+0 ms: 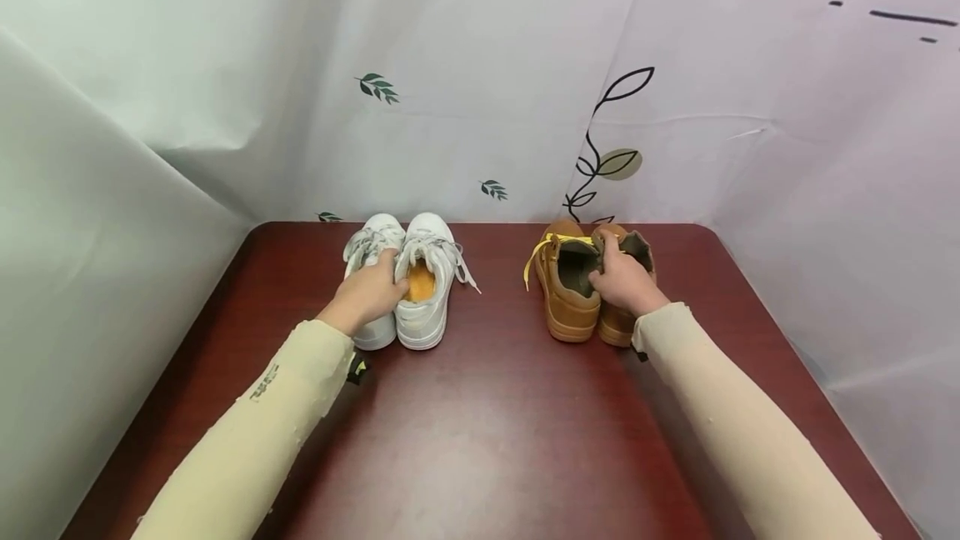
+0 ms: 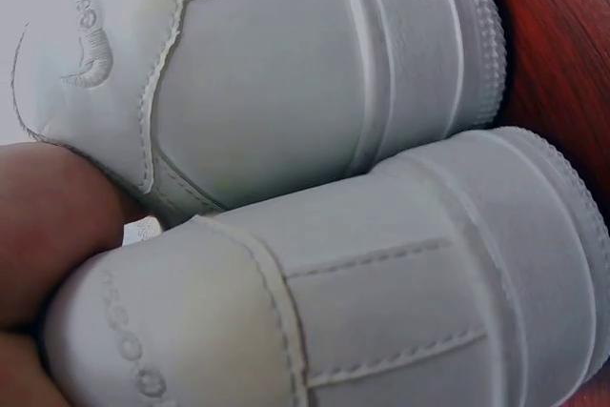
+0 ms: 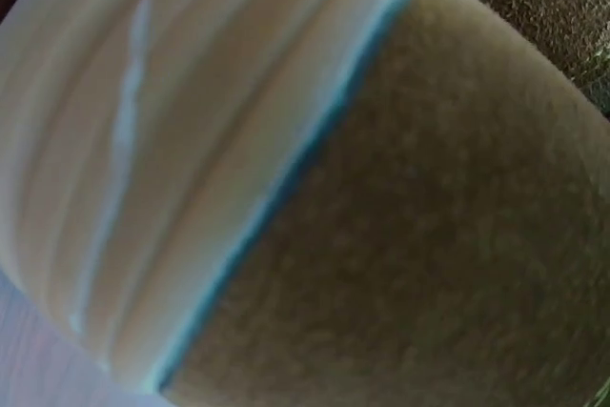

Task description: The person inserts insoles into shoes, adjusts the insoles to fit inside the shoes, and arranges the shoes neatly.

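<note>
Two white sneakers stand side by side at the back left of the table, the right one [image 1: 424,319] showing an orange insole. My left hand [image 1: 367,294] pinches their adjoining collars, its thumb at the right sneaker's opening. In the left wrist view the white heels [image 2: 276,83] fill the picture, with fingers [image 2: 57,226] at the left edge. At the back right stand two brown shoes, the left one [image 1: 567,307] with yellow laces. My right hand [image 1: 628,280] grips them where they meet, partly covering the right shoe. The right wrist view shows brown suede [image 3: 400,207] and a pale ridged sole [image 3: 162,140] close up.
Both pairs stand near the back edge of a dark red table [image 1: 480,440]. White curtain-like sheeting [image 1: 480,48] with leaf prints rises behind the table and along both sides. Table surface lies between the two pairs.
</note>
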`<move>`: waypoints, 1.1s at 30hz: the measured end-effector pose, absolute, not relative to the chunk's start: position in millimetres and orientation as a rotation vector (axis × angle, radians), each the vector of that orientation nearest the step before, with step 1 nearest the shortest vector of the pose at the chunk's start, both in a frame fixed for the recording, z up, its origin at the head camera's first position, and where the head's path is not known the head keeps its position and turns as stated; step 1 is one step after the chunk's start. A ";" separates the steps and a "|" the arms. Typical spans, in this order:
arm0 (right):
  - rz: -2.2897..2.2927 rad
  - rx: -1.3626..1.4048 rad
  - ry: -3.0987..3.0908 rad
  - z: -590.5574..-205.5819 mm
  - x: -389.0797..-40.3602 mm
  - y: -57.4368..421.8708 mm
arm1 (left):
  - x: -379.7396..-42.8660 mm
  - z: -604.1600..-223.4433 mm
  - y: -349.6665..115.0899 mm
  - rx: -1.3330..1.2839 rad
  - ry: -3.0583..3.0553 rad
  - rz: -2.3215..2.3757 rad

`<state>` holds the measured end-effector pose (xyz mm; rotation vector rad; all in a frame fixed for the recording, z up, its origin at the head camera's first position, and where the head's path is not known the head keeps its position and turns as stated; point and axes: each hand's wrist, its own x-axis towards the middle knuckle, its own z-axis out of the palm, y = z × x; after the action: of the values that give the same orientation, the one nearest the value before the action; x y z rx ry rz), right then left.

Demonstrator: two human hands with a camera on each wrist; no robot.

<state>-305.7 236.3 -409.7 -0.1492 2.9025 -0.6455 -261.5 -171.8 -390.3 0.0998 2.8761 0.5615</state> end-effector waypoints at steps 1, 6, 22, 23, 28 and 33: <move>-0.646 -0.149 2.901 -410.4 -305.5 235.8 | -261.2 -391.5 -172.3 0.099 2.871 0.563; -0.637 -0.130 2.910 -411.1 -304.9 234.8 | -260.2 -393.2 -173.2 0.097 2.867 0.589; -0.614 -0.176 2.882 -411.3 -308.2 235.1 | -256.4 -390.6 -167.6 0.131 2.860 0.558; -0.607 -0.177 2.886 -411.5 -308.1 234.8 | -256.1 -390.7 -167.3 0.141 2.863 0.555; -0.626 -0.174 2.918 -410.2 -307.2 230.5 | -255.2 -391.9 -168.2 0.146 2.918 0.562; -0.637 -0.153 2.933 -405.8 -305.3 223.3 | -250.8 -389.9 -164.3 0.176 2.989 0.515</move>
<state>-305.3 223.3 -405.8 -0.1532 2.9333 -0.6371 -250.8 -164.3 -389.9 0.1758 2.9891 0.5149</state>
